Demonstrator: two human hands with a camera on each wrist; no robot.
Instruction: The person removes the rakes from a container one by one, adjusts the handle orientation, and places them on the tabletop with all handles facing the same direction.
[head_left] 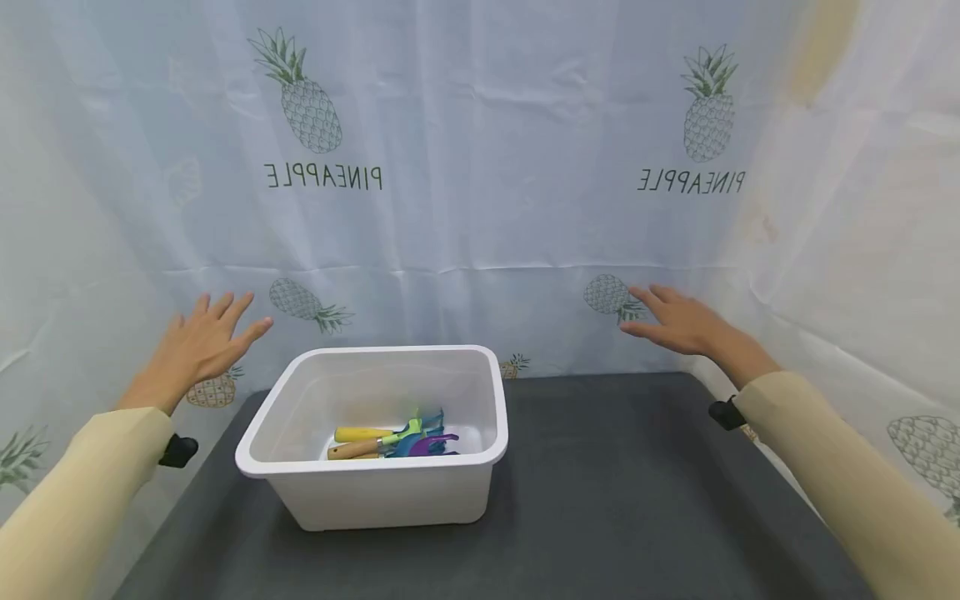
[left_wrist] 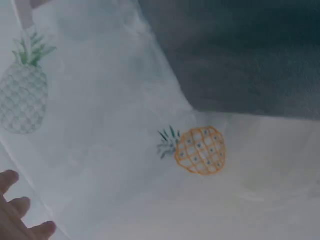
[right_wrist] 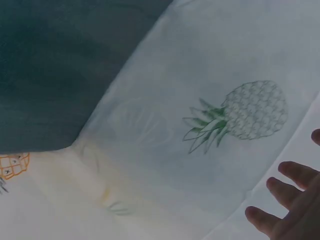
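Note:
Both hands are raised in the air with nothing in them. My left hand (head_left: 198, 346) is up at the left, fingers spread, nearest to the white plastic tub (head_left: 382, 492). On the other side my right hand (head_left: 678, 321) reaches out above the right part of the table, its fingers extended. Inside the tub lies a small heap of tools: a yellow handle (head_left: 362, 434), a wooden handle (head_left: 354, 450), a light green piece (head_left: 405, 431) and a purple piece (head_left: 431, 444). Their far ends overlap, and the tub's front wall hides part of them. In each wrist view only some fingertips show.
A dark grey table (head_left: 615, 483) carries the tub on its left half. Around its back and sides hangs a pale curtain (head_left: 480, 208) printed with pineapples. Black straps with small devices (head_left: 178, 451) sit at both wrists.

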